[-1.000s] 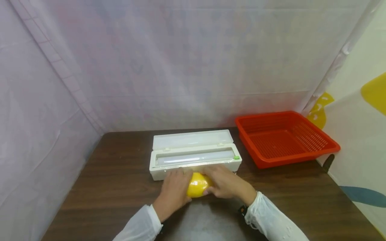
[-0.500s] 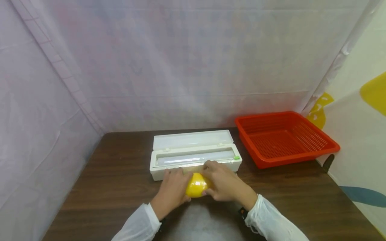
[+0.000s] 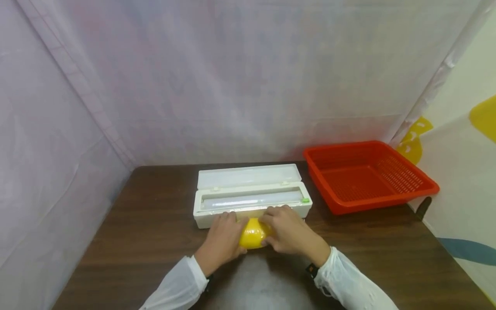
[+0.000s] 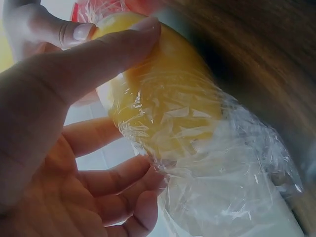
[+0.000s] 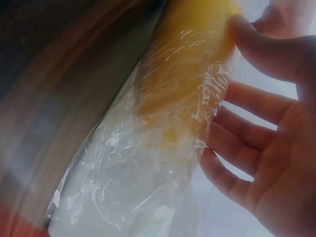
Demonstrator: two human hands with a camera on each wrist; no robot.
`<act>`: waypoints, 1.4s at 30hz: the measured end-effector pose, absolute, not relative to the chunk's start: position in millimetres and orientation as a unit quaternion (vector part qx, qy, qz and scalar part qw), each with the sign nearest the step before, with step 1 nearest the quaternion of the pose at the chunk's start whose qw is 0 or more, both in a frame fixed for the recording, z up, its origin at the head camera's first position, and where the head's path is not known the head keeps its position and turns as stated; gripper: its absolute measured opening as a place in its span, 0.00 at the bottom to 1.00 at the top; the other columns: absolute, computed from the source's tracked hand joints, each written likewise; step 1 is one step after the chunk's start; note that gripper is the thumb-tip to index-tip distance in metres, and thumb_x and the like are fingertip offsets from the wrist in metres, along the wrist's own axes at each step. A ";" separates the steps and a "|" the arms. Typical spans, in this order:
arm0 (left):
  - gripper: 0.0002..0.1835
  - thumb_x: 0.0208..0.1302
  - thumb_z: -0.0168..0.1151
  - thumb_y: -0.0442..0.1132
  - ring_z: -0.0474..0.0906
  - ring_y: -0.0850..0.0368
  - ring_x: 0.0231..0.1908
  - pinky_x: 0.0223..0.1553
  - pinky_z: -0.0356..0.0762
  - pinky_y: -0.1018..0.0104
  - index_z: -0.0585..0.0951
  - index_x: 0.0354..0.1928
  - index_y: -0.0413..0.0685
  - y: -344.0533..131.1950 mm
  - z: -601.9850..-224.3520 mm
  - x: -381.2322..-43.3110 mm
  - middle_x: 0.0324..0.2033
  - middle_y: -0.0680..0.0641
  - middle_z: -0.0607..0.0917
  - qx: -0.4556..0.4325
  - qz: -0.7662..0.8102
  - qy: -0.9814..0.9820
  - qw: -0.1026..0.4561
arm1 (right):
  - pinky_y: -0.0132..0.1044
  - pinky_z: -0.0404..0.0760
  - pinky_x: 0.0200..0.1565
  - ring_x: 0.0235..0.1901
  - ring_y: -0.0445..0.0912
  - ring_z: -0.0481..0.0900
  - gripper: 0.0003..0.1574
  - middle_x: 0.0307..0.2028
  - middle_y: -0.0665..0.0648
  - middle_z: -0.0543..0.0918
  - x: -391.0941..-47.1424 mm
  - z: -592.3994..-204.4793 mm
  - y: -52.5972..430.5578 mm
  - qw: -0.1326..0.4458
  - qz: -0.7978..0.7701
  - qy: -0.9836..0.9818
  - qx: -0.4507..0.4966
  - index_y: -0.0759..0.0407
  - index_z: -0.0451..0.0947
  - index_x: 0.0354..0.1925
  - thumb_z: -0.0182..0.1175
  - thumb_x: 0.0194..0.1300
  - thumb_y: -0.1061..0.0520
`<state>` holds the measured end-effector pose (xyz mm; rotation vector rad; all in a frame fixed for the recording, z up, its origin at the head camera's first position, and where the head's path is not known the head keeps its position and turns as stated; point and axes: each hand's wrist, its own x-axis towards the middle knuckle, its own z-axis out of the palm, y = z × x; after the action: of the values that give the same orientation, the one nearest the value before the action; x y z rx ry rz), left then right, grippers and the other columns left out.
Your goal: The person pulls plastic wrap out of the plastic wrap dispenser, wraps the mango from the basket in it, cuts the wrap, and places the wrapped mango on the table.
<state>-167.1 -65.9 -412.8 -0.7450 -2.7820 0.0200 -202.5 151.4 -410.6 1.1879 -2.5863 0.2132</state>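
A smooth, rounded yellow thing (image 3: 253,234), fruit-like in shape, is held between both hands at the front of a white cling film dispenser (image 3: 203,220). Clear cling film (image 4: 217,182) covers much of it and trails down in wrinkles in the left wrist view. My left hand (image 3: 224,241) grips its left side, thumb laid over the yellow surface and fingers curved at the film. From the right, my right hand (image 3: 289,233) grips it with thumb and fingers; in the right wrist view the fingertips (image 5: 217,118) meet the wrinkled film. Fingers partly hide the dispenser's front.
The dispenser's lid (image 3: 249,175) is raised behind a roll of film (image 3: 252,201), with a small green slider (image 3: 305,200) at the right end. A red plastic basket (image 3: 372,202) stands at the table's back right. White sheets (image 3: 248,86) hang behind the brown table (image 3: 147,232).
The fingers of my right hand have lifted and bunched over the dispenser's front edge since the earliest frame. Both hands keep hold of the yellow thing. The head view has shifted slightly.
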 end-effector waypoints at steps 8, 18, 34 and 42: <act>0.40 0.39 0.82 0.61 0.77 0.48 0.36 0.40 0.77 0.54 0.82 0.55 0.49 -66.5 -407.3 -171.8 0.37 0.42 0.83 -0.259 0.001 -0.960 0.104 | 0.38 0.76 0.36 0.30 0.42 0.79 0.29 0.35 0.46 0.85 -208.3 -411.1 153.9 0.146 0.086 -0.893 0.416 0.52 0.85 0.44 0.77 0.48 0.39; 0.40 0.43 0.80 0.59 0.76 0.48 0.38 0.45 0.78 0.53 0.80 0.58 0.48 -67.6 -404.1 -172.5 0.39 0.41 0.83 -0.258 -0.020 -0.962 0.081 | 0.40 0.79 0.36 0.29 0.41 0.80 0.26 0.35 0.44 0.87 -210.8 -410.4 156.0 0.134 0.108 -0.891 0.421 0.53 0.85 0.43 0.76 0.52 0.40; 0.40 0.46 0.80 0.53 0.79 0.47 0.42 0.48 0.79 0.51 0.75 0.61 0.48 -69.9 -406.4 -172.6 0.44 0.42 0.85 -0.256 -0.066 -0.962 0.061 | 0.37 0.81 0.38 0.32 0.39 0.79 0.24 0.37 0.44 0.87 -213.8 -414.4 159.0 0.109 0.158 -0.890 0.413 0.51 0.85 0.45 0.76 0.53 0.42; 0.37 0.49 0.79 0.52 0.79 0.48 0.43 0.49 0.78 0.52 0.76 0.59 0.46 -70.6 -404.7 -172.8 0.46 0.42 0.85 -0.255 -0.078 -0.963 0.043 | 0.38 0.82 0.40 0.33 0.39 0.80 0.24 0.40 0.44 0.88 -215.7 -415.8 159.9 0.096 0.163 -0.893 0.408 0.51 0.84 0.48 0.73 0.57 0.41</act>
<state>-172.8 -70.6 -404.7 -0.7793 -2.9444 -0.2380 -215.7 159.9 -415.8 1.2101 -2.6463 0.4834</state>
